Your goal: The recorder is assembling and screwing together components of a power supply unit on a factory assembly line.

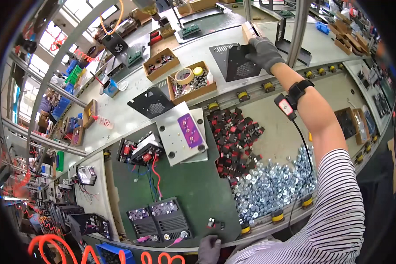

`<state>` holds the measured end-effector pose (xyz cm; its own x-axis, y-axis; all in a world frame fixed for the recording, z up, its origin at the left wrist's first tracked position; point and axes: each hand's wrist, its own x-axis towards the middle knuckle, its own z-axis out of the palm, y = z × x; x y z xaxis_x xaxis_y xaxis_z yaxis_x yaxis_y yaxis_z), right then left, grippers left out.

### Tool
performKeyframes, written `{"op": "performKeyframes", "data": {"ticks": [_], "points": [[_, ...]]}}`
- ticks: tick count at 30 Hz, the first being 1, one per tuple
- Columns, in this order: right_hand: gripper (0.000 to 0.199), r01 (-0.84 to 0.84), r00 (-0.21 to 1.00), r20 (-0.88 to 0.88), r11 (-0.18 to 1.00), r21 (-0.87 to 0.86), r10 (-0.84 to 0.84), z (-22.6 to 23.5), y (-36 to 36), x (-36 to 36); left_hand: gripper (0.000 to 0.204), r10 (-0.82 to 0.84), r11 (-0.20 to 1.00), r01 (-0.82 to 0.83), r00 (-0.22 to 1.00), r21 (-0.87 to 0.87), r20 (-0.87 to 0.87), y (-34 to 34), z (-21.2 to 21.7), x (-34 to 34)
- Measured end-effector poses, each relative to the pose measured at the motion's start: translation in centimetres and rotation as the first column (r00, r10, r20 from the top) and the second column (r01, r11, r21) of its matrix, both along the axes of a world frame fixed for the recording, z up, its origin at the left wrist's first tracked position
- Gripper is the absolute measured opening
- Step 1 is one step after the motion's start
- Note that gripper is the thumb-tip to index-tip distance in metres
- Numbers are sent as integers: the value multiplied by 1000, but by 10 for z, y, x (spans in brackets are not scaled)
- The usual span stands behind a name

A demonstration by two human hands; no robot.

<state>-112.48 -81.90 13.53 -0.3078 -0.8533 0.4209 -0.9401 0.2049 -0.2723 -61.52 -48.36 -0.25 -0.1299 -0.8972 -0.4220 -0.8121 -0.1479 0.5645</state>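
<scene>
My right hand (266,54), in a grey glove, reaches far forward across the bench. Its fingers and thumb close on the upright edge of a black bent metal panel (244,68) with hexagonal perforations. Just beyond the fingertips stands a small cardboard box (249,31). My left hand (210,249), also gloved, rests at the near bench edge with its fingers curled and nothing visible in them. Close to it lie small black parts (214,223) on a green mat (193,185). A black finned unit with circuit boards (160,220) lies to its left.
Piles of black-and-red switch-like parts (235,141) and shiny metal fasteners (273,182) lie in the roller track. A metal plate with a purple pad (190,130) sits beside a wired assembly (145,149). Cardboard trays (202,93) hold small parts. A metal post (298,33) rises beside my right hand.
</scene>
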Motion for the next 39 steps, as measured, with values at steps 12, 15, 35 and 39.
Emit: {"op": "performKeyframes", "data": {"ticks": [12,15,35,39], "points": [[35,-236,962,114,965,-111,248,-54,-80,-66,22,107,966,-74,986,249,-125,-16,-27,18],[29,-172,968,113,919,-354,225,-55,-67,-116,21,183,935,-124,971,331,-152,-19,-28,18],[64,517,847,218,847,-125,-485,-102,-130,-294,21,198,793,-194,979,578,56,-31,-29,37],[73,523,848,125,852,-33,-515,-109,-153,-324,23,178,834,-171,983,524,38,-19,-43,49]]}}
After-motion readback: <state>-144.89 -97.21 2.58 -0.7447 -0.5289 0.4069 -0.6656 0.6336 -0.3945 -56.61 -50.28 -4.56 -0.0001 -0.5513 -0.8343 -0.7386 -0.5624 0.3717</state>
